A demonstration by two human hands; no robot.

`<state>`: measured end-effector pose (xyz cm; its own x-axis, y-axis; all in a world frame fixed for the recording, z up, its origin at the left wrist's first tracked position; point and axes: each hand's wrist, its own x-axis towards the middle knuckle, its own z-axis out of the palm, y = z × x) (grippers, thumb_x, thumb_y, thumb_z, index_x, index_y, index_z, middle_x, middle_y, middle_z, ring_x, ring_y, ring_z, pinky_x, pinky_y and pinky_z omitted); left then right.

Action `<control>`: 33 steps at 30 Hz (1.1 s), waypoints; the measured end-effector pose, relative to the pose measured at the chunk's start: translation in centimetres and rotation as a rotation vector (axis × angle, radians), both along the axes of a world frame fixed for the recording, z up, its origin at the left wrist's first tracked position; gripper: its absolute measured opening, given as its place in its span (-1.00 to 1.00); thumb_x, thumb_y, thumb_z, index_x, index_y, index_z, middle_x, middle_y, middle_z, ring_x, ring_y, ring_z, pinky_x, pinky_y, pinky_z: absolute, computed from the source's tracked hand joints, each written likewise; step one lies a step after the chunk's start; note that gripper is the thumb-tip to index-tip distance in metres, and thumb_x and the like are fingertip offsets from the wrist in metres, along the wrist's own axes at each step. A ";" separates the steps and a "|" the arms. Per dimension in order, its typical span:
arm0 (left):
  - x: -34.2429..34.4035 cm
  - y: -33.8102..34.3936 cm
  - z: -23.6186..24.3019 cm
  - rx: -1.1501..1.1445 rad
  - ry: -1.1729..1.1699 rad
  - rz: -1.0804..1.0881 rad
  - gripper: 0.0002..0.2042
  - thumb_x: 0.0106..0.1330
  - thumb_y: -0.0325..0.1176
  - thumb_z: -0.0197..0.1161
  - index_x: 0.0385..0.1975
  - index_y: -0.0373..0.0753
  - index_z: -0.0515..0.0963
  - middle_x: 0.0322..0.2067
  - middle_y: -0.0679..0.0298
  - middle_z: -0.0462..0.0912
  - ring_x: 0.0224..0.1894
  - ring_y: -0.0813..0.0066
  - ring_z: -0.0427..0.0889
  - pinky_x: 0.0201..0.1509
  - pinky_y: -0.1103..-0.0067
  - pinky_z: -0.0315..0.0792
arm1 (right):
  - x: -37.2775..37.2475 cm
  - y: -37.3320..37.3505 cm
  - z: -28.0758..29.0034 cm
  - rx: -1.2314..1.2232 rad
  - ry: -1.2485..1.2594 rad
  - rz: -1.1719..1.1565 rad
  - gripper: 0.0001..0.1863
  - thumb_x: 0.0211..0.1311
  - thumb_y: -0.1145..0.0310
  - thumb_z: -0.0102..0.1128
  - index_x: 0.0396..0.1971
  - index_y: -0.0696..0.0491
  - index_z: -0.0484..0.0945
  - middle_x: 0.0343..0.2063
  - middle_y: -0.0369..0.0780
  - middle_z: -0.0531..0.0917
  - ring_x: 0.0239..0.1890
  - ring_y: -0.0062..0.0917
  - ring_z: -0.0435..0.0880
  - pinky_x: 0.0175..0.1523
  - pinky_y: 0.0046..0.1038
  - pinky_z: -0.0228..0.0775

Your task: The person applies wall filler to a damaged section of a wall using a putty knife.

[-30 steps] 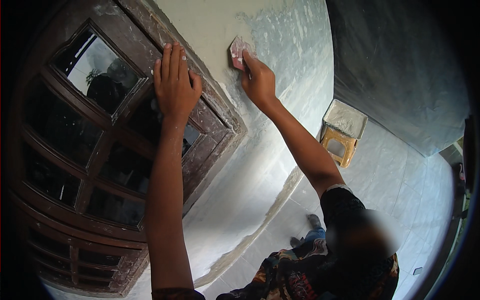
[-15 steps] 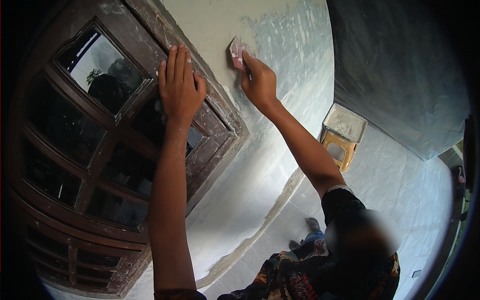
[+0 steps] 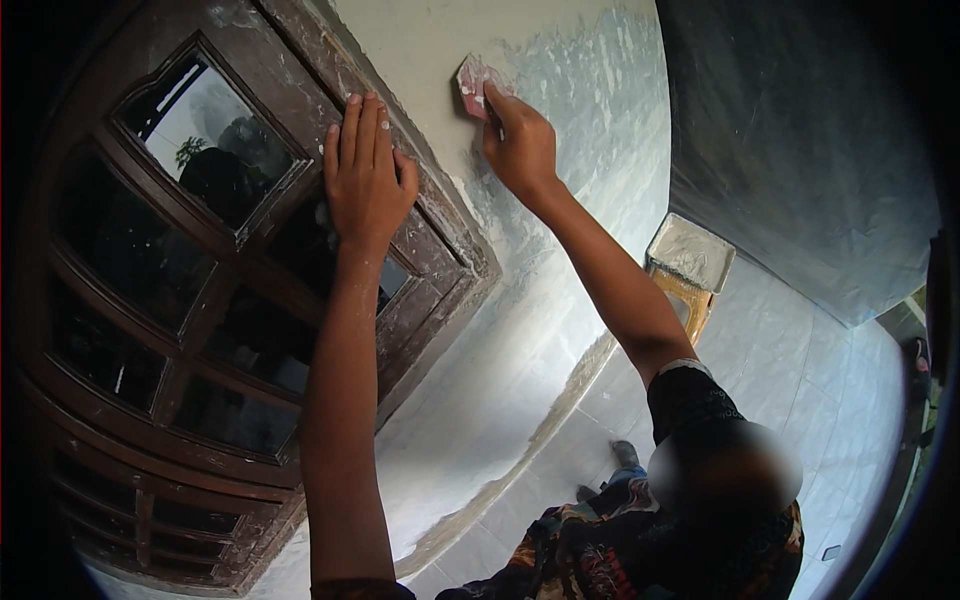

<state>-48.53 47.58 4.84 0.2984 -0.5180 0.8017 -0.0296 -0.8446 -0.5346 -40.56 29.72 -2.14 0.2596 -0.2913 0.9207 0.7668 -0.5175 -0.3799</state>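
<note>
Flat against the dark brown wooden window frame (image 3: 437,263), my left hand (image 3: 371,180) rests with its fingers stretched upward, the thumb a little apart. White specks dot its fingers. My right hand (image 3: 521,145) grips a small pinkish-red putty scraper (image 3: 474,91), smeared with whitish paste, its blade against the wall (image 3: 420,60) to the right of the window. Patchy grey-white filler covers the wall around and right of the scraper, over a cream coat. Part of the scraper is hidden behind my fingers.
A tray of whitish paste (image 3: 692,250) sits on a yellow-brown stool (image 3: 688,300) by the wall's foot. Dark sheeting (image 3: 790,150) hangs at the right. Glass panes (image 3: 205,140) fill the window at left. Grey tiles (image 3: 760,340) cover the floor.
My right hand and the scraper have slid a short way up the wall. My left hand stays on the frame, only slightly shifted in the picture.
</note>
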 end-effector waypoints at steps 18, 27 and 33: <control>-0.1 0.6 0.0 0.005 -0.016 0.016 -0.52 0.24 -0.36 0.12 0.20 -0.34 0.48 0.34 0.19 0.40 0.46 0.31 0.26 0.48 0.23 0.17 | -6.4 2.2 -5.6 -0.121 -0.084 0.268 -0.33 -0.14 0.72 0.22 0.13 0.07 0.58 -0.54 -0.11 0.54 -0.47 -0.24 0.59 -0.30 -0.37 0.48; 0.2 -0.1 -0.1 0.007 -0.026 -0.006 -0.52 0.24 -0.36 0.13 0.19 -0.34 0.48 0.34 0.19 0.40 0.46 0.31 0.26 0.47 0.23 0.18 | 0.1 -1.3 1.5 0.017 -0.073 0.043 -0.47 -0.01 0.61 0.20 0.07 0.12 0.58 -0.38 -0.08 0.67 -0.39 -0.21 0.66 -0.25 -0.28 0.52; -0.2 0.3 0.1 -0.006 -0.010 -0.028 -0.52 0.23 -0.39 0.13 0.18 -0.36 0.48 0.33 0.19 0.41 0.45 0.28 0.27 0.44 0.19 0.21 | -7.2 2.2 -5.8 -0.125 -0.120 0.264 -0.32 -0.12 0.71 0.22 0.16 0.04 0.56 -0.54 -0.14 0.55 -0.50 -0.28 0.57 -0.34 -0.35 0.46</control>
<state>-48.75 47.84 4.95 0.2762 -0.5212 0.8075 -0.0477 -0.8466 -0.5301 -47.71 31.90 -7.98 0.1982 -0.1111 0.9738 0.9166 -0.3310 -0.2243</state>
